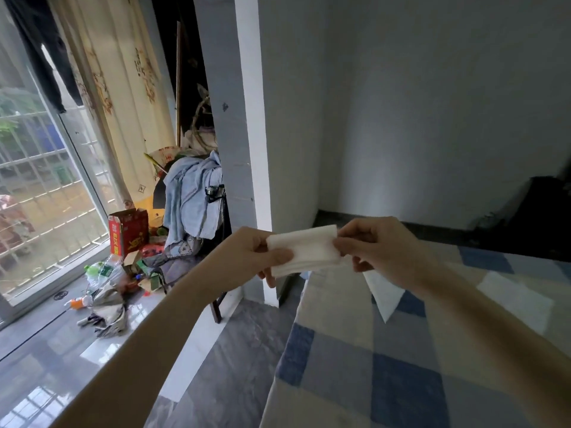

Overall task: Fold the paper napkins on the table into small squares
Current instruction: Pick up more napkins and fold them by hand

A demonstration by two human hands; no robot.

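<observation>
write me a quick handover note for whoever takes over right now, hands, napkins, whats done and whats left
Left hand: pinches the left end of the folded napkin, thumb on top.
Right hand: pinches the napkin's right end.
The napkin is held in the air between both hands, off the table's left edge, folded into a long strip, not yet a small square.
Another white napkin lies on the checked tablecloth, partly hidden behind the right hand and forearm; its fold state is hard to tell.
Done: first folds on the held napkin.
Left: fold the strip down to a small square, set it on the table, then check the other one.
</observation>
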